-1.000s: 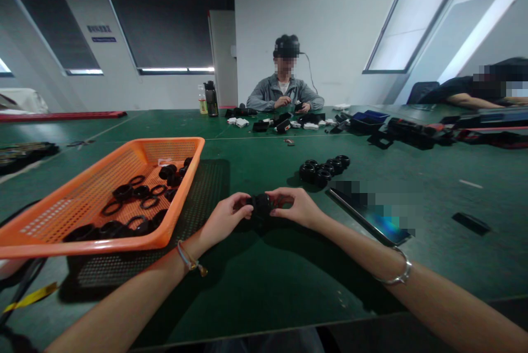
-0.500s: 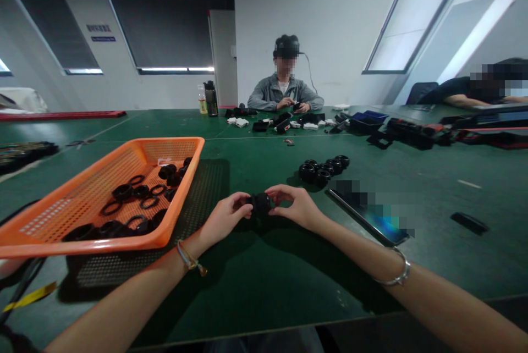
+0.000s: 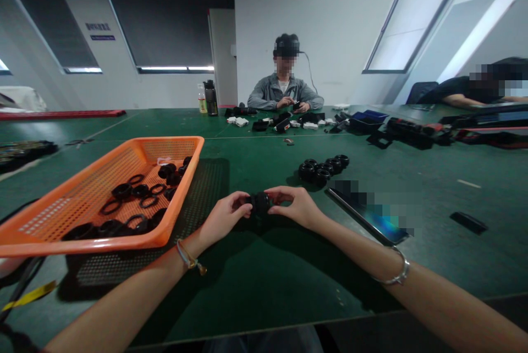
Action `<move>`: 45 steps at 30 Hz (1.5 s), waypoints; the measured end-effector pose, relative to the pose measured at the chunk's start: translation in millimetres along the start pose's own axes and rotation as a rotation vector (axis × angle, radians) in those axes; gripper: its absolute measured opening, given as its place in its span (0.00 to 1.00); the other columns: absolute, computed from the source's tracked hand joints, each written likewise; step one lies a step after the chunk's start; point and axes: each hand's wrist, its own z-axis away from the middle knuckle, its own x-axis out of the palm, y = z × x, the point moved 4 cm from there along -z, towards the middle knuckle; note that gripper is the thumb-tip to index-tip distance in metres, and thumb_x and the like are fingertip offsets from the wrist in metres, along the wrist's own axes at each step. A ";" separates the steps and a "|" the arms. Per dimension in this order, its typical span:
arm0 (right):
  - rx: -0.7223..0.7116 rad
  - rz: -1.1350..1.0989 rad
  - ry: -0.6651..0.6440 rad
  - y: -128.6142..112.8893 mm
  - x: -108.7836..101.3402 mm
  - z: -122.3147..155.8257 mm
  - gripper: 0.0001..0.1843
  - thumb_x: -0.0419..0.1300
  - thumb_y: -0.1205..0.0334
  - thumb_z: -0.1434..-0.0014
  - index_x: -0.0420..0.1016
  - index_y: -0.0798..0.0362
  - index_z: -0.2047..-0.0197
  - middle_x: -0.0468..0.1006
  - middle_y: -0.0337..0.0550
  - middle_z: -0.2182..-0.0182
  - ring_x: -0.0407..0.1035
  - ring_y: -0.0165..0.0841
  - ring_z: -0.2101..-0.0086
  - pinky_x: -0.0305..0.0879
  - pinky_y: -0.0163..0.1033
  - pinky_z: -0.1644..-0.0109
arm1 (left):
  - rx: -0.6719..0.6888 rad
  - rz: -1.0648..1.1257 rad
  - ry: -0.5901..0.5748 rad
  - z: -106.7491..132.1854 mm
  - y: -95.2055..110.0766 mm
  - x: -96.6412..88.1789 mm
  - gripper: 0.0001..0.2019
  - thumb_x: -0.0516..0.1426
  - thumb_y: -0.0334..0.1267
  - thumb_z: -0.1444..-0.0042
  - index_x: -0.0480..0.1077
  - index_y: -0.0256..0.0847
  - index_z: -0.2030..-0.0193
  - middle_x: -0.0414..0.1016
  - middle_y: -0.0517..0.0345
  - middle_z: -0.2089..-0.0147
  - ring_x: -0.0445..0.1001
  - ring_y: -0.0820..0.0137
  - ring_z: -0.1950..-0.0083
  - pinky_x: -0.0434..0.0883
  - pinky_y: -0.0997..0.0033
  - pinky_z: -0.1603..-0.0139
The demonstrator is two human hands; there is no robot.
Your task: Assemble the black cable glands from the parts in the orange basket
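Note:
Between my two hands, just above the green table, is a black round plastic fitting with a ridged outside. My left hand pinches its left end between thumb and fingers. On the other end, the thumb and fingertips of my right hand are closed. Part of the fitting is covered by my fingers. Beyond my right hand, a cluster of similar black fittings stands on the table. To my left, an orange perforated basket holds several black fittings and loose black rings.
A phone lies right of my hands, and farther right a small black part. Across the table a person handles small parts behind a row of black and white pieces. Bottles stand at the back.
My right fingers have shifted very slightly on the fitting. Otherwise the hands, basket and parts stay where they were.

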 end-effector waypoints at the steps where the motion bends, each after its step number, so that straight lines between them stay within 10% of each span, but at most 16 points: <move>1: 0.002 0.004 -0.002 -0.1 -0.1 0.0 0.21 0.66 0.65 0.59 0.76 0.56 0.58 0.79 0.43 0.68 0.72 0.35 0.68 0.70 0.44 0.58 | 0.002 0.000 0.000 -0.1 -0.4 0.0 0.13 0.54 0.38 0.50 0.66 0.36 0.58 0.71 0.57 0.68 0.72 0.70 0.69 0.69 0.71 0.65; 45: 0.058 -0.045 -0.009 1.8 -0.1 -0.9 0.21 0.65 0.64 0.58 0.76 0.58 0.57 0.80 0.47 0.64 0.73 0.37 0.65 0.69 0.46 0.55 | 0.038 0.011 -0.009 -1.7 -5.2 0.5 0.14 0.53 0.40 0.50 0.65 0.35 0.58 0.69 0.57 0.68 0.71 0.70 0.69 0.68 0.70 0.65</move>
